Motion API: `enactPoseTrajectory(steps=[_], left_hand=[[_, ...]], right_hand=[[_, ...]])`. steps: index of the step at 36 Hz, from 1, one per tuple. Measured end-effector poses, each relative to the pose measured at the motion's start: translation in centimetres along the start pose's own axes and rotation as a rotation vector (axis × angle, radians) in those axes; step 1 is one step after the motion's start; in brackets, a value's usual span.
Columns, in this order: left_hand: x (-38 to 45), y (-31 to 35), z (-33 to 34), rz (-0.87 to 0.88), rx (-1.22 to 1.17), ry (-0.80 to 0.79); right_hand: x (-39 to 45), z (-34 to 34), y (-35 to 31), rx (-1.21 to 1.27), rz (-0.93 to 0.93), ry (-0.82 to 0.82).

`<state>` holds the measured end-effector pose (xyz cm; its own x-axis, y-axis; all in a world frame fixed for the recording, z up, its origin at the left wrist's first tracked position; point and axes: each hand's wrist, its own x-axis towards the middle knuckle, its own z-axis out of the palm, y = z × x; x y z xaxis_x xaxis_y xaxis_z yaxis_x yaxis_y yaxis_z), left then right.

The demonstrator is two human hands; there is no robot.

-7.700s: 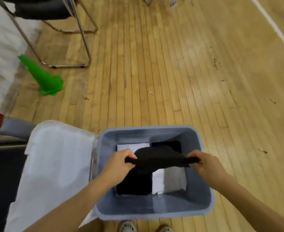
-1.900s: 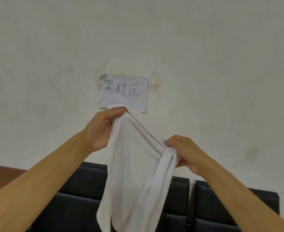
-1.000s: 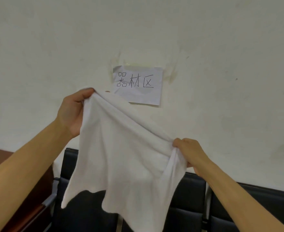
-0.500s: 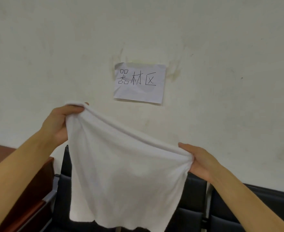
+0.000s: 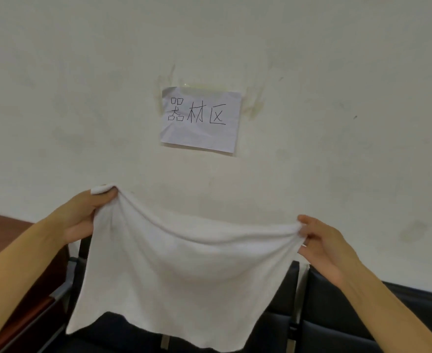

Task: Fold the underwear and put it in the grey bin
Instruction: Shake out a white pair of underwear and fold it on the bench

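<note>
- Off-white, stained wall (image 5: pixel 337 72) fills most of your view, with faint smudges and yellowish tape marks near the middle.
- Taped to it is a creased paper sign (image 5: pixel 201 119) with three handwritten characters in black.
- Black chairs (image 5: pixel 337 312) stand in a row along the wall's foot, their backs showing at the lower right and behind the cloth.
- At the lower left you can see a reddish-brown desk (image 5: pixel 13 263) edge, just beside the chairs.
- You hold the white underwear (image 5: pixel 181 271) up in the air in front of the wall, spread wide between both hands; its top edge sags in a shallow curve between them.
- Your left hand (image 5: pixel 82 215) pinches the upper left corner, fingers curled round a small bunch of fabric that pokes out above the thumb.
- Your right hand (image 5: pixel 322 240) grips the upper right corner, fingers closed on the gathered edge, sitting lower than the left.
- Your hands are well apart, each clamped on its own corner.
- The fabric hangs loose below, its bottom hem uneven, arching up at the lower left so that a dark seat shows under it.
- The bin is out of your view.
</note>
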<state>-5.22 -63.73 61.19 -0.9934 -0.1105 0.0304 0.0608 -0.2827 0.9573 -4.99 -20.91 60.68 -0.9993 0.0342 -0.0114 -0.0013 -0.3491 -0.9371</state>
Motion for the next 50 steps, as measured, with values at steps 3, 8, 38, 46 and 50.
enactPoseTrajectory(steps=[3, 8, 38, 46, 50], left_hand=[[0.0, -0.9, 0.2, -0.035, 0.1, 0.014], [-0.6, -1.9, 0.7, -0.099, 0.321, 0.001], [-3.9, -8.0, 5.4, -0.056, -0.155, -0.108], [-3.0, -8.7, 6.5, -0.099, 0.09, 0.037], [-2.4, -8.6, 6.1, -0.155, 0.085, 0.028]], right_hand=[[-0.3, -0.3, -0.4, 0.161, 0.028, -0.017], [-0.6, -1.3, -0.2, 0.09, 0.063, -0.004], [-2.5, -11.6, 1.4, -0.582, 0.08, -0.034], [-2.7, -12.7, 1.3, -0.773, 0.054, 0.101], [-2.8, -13.1, 2.0, -0.932, 0.004, 0.185]])
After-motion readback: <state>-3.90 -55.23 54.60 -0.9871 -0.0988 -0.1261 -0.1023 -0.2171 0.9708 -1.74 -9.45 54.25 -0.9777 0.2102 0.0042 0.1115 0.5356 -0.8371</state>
